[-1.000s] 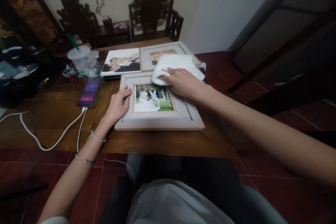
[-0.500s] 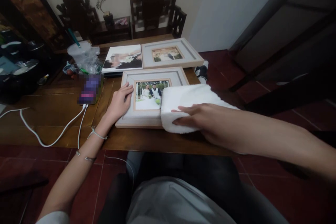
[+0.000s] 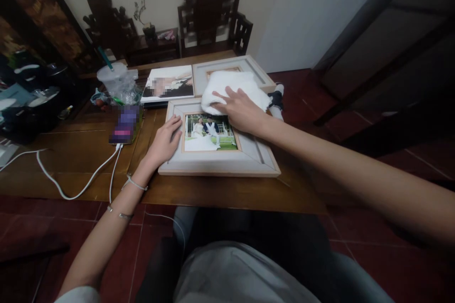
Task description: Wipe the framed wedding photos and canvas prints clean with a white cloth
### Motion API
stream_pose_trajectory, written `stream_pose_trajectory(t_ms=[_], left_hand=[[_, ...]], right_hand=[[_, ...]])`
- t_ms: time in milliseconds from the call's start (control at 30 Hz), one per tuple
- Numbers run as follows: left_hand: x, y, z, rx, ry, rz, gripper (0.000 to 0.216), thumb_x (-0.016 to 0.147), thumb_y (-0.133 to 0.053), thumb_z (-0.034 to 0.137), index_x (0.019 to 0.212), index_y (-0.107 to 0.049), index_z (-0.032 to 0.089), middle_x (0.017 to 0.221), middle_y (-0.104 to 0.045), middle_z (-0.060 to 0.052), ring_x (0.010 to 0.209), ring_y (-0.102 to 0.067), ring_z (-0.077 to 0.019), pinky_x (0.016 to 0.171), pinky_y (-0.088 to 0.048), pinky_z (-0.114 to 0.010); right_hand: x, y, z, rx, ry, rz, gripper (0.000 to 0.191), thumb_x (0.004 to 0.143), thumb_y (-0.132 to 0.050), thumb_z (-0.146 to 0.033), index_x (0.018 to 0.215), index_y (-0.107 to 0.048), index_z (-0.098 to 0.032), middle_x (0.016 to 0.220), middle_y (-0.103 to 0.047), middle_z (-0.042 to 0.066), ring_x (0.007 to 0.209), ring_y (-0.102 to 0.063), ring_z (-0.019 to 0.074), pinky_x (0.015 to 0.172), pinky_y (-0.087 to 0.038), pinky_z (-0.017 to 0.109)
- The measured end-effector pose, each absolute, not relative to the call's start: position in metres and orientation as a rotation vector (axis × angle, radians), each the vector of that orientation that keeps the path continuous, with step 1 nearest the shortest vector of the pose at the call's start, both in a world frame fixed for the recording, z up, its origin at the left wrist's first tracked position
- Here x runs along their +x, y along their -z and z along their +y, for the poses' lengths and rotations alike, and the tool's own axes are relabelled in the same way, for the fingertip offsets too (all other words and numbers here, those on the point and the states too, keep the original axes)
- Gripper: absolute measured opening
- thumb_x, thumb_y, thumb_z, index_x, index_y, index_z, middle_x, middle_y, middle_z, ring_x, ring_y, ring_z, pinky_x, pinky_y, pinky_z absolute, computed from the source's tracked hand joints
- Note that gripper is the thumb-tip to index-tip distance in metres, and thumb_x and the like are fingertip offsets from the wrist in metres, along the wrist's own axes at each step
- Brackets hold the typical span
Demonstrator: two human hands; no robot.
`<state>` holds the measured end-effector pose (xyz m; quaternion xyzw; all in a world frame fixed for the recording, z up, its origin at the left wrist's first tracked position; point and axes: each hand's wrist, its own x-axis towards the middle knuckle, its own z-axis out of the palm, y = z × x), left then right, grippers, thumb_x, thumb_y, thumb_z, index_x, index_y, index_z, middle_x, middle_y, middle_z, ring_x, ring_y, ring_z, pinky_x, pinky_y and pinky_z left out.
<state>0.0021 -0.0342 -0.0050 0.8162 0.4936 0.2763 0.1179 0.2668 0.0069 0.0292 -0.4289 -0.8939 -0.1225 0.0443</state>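
Note:
A light-coloured picture frame (image 3: 216, 163) with an outdoor photo of two seated people lies on the wooden table before me. My left hand (image 3: 164, 143) rests on its left edge, fingers stretched out over the rim and thumb apart. With my right hand (image 3: 241, 108) I hold a folded white towel (image 3: 232, 78) over the far right of this frame. The towel also overlaps a second picture frame (image 3: 245, 60) behind it and hides most of that picture. Part of the near frame's far edge is hidden by the towel and hand.
Left of the second frame lies an unframed photo panel (image 3: 168, 80). A phone (image 3: 125, 125) with white cables (image 3: 64, 194) lies on the table (image 3: 88, 165). Behind it stand a plastic cup (image 3: 112, 73) and clear wrapping. A dark carved chair (image 3: 209, 9) stands beyond.
My right hand and the towel have moved away from me and left, from the near frame's lower right to its far edge. My left hand stays on the frame.

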Motion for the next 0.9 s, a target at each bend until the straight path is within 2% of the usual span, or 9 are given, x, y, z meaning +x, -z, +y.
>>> stream_pose_trajectory(t_ms=[133,267,400,500,600,667,767,900], left_hand=[[0.001,0.008,-0.033,2.392,-0.810,1.458,0.041,0.098,-0.050,0.021,0.136,-0.062,0.009,0.149,-0.057,-0.018,0.146,-0.046,-0.0282,0.123,-0.035,-0.052],[0.001,0.011,-0.031,2.415,-0.826,1.466,0.041,0.098,-0.049,0.022,0.135,-0.063,0.011,0.148,-0.059,-0.016,0.145,-0.047,-0.0286,0.122,-0.037,-0.054],[0.001,0.012,-0.030,2.413,-0.823,1.465,0.041,0.098,-0.047,0.022,0.134,-0.063,0.011,0.147,-0.059,-0.016,0.146,-0.047,-0.0288,0.123,-0.036,-0.054],[0.002,0.011,-0.030,2.411,-0.824,1.467,0.041,0.098,-0.046,0.021,0.134,-0.064,0.012,0.147,-0.060,-0.015,0.146,-0.047,-0.0289,0.123,-0.036,-0.055],[0.001,0.011,-0.030,2.422,-0.806,1.458,0.042,0.098,-0.046,0.022,0.134,-0.063,0.010,0.147,-0.059,-0.016,0.146,-0.047,-0.0294,0.123,-0.036,-0.054],[0.001,0.010,-0.030,2.428,-0.787,1.441,0.042,0.099,-0.046,0.022,0.135,-0.063,0.009,0.147,-0.059,-0.017,0.146,-0.046,-0.0298,0.123,-0.035,-0.054],[0.000,0.009,-0.030,2.426,-0.768,1.416,0.042,0.099,-0.046,0.023,0.137,-0.061,0.011,0.149,-0.057,-0.016,0.147,-0.044,-0.0296,0.123,-0.034,-0.056],[-0.001,0.008,-0.030,2.428,-0.757,1.424,0.044,0.099,-0.045,0.025,0.137,-0.061,0.009,0.150,-0.056,-0.018,0.148,-0.044,-0.0292,0.122,-0.034,-0.056]], right_hand=[[0.268,-0.031,0.002,-1.279,0.336,-2.915,0.074,0.077,-0.037,0.008,0.143,-0.058,-0.017,0.157,-0.046,0.017,0.131,-0.047,0.0417,0.096,-0.046,0.058],[0.274,-0.047,-0.044,-1.155,0.025,-3.054,0.071,0.076,-0.043,0.007,0.139,-0.063,-0.018,0.151,-0.053,0.017,0.128,-0.054,0.0378,0.096,-0.048,0.052],[0.280,-0.075,-0.096,-1.164,-0.334,-3.075,0.060,0.079,-0.052,0.001,0.131,-0.070,-0.024,0.118,-0.073,0.014,0.100,-0.069,0.0279,0.083,-0.052,0.037],[0.278,-0.087,-0.120,-1.128,-0.433,-3.076,0.063,0.079,-0.050,0.002,0.129,-0.071,-0.029,0.105,-0.075,0.009,0.091,-0.071,0.0244,0.077,-0.052,0.032],[0.269,-0.078,-0.123,-1.091,-0.347,-3.025,0.068,0.076,-0.049,0.005,0.132,-0.068,-0.029,0.109,-0.075,0.010,0.097,-0.071,0.0270,0.081,-0.053,0.035],[0.264,-0.063,-0.113,-1.106,-0.246,-2.957,0.072,0.074,-0.050,0.005,0.138,-0.064,-0.026,0.121,-0.072,0.012,0.111,-0.067,0.0306,0.091,-0.052,0.040],[0.260,-0.039,-0.084,-1.122,-0.114,-2.847,0.078,0.072,-0.047,0.007,0.144,-0.057,-0.020,0.149,-0.055,0.015,0.133,-0.052,0.0358,0.106,-0.043,0.051],[0.259,-0.026,-0.028,-1.189,0.063,-2.710,0.080,0.074,-0.037,0.011,0.147,-0.054,-0.016,0.158,-0.044,0.015,0.139,-0.044,0.0365,0.106,-0.041,0.051]])
